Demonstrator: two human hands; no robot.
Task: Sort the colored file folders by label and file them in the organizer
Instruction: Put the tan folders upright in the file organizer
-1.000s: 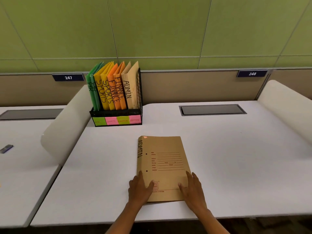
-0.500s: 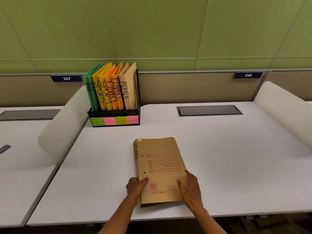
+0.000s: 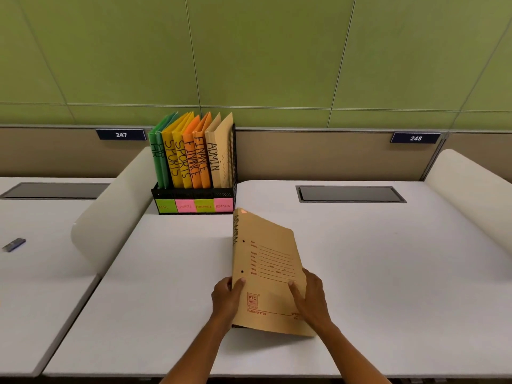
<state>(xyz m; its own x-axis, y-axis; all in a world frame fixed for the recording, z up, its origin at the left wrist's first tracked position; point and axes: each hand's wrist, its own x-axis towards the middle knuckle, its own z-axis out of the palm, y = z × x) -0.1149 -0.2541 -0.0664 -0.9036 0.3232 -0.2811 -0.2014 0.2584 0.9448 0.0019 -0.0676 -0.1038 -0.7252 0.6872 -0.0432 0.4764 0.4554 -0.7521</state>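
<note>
Your left hand (image 3: 225, 299) and right hand (image 3: 311, 297) grasp the tilted brown folder (image 3: 266, 273) near the organizer (image 3: 194, 199) on the desk (image 3: 388, 273).

White desk (image 3: 388, 273), green wall panels (image 3: 277, 51), number plates 247 (image 3: 121, 134) and 248 (image 3: 415, 138), dark cable hatch (image 3: 350, 194), small grey object (image 3: 13, 244) on the neighbouring desk

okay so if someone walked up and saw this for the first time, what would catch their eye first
Most likely the tan folder, held tilted above the white desk near the front edge by the left hand and right hand. Next, the black organizer at the back of the desk, left of centre, packed with upright green, yellow, orange and tan folders marked HR, SPORTS, FINANCE and ADMIN.
</note>
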